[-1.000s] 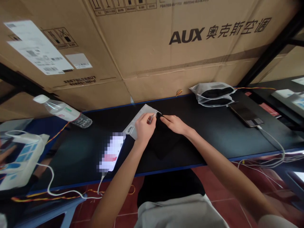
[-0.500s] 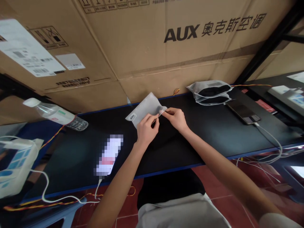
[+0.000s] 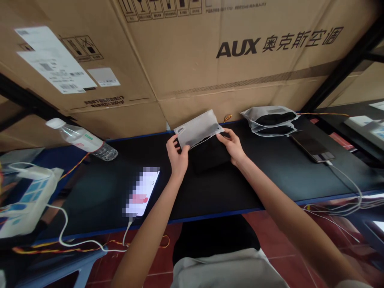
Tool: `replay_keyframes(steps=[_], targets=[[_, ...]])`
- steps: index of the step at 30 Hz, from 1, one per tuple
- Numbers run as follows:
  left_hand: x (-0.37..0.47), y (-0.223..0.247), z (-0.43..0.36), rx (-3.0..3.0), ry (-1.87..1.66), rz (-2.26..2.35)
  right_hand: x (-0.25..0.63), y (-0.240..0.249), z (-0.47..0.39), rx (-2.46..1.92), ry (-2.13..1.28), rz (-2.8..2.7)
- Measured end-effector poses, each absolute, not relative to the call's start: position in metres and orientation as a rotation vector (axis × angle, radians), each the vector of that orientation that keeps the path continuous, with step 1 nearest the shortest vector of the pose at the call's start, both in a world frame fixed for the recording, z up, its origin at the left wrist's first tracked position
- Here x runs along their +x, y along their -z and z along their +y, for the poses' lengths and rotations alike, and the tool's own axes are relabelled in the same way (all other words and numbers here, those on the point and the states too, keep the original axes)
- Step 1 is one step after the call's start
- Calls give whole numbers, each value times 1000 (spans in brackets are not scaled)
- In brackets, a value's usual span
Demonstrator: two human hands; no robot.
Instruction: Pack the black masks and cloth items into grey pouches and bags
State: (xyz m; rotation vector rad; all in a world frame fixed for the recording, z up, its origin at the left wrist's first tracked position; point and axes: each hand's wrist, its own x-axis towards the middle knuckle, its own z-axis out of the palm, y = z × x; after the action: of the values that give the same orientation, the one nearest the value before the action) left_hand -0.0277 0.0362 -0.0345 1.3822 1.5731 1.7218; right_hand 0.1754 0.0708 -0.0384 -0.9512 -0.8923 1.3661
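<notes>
A small frosted pouch is held just above the black table, tilted, with its long edge toward me. My left hand grips its left end, thumb on the near edge and fingers behind. At the right end, my right hand pinches the corner near a small dark dot. Below the pouch lies a dark item on the black surface, hard to make out. Two similar pouches with black contents rest together at the back right.
A lit phone on a white cable lies at the left, near a tipped water bottle. A dark phone is at the right. A power strip sits far left. The large cardboard box stands behind the table.
My hands have moved apart, from pinching together at the pouch's edge to holding its two ends. The pouch has turned more level and shifted right in view.
</notes>
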Motion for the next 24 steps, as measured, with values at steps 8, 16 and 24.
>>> replay_keyframes(steps=[8, 16, 24], targets=[[-17, 39, 38, 908, -1411, 1102, 171, 44, 75, -1001, -1308, -666], [-14, 47, 41, 832, -1510, 1250, 171, 44, 74, -1071, -1297, -720], [-8, 38, 36, 795, -1563, 1256, 168, 44, 70, -1078, -1277, -744]])
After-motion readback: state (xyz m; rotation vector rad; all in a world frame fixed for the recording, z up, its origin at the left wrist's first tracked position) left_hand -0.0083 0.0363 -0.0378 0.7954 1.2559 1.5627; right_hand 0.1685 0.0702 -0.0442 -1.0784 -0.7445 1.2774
